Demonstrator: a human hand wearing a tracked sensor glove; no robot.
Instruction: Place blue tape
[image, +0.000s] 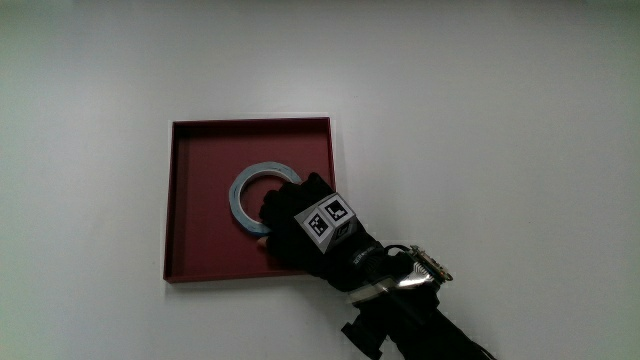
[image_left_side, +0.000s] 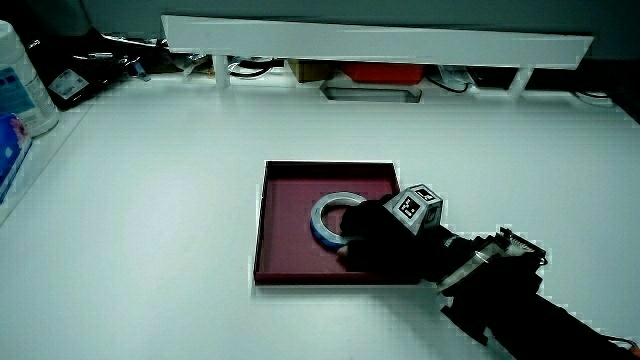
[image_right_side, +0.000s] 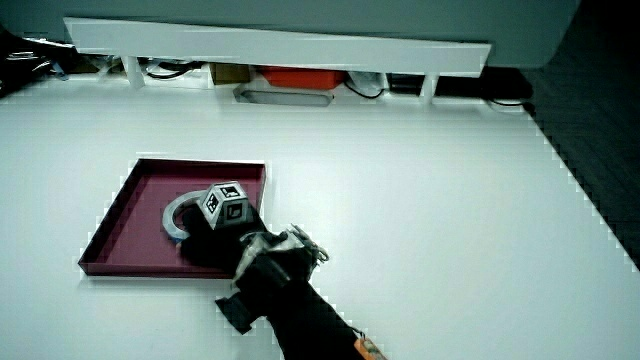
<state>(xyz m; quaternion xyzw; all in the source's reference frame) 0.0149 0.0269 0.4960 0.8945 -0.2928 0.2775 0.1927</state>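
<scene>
Hand rests on the blue tape lying flat in the red tray on the worktop; we cannot tell its grip, yet judge the stiff, light ring best pinched across its rim.

I'm seeing a matt white table, a matt dark red tray, a smooth blue tape, a black cloth-looking glove on the hand

You have one blue tape roll, one dark red tray, and one gloved hand here.
</scene>
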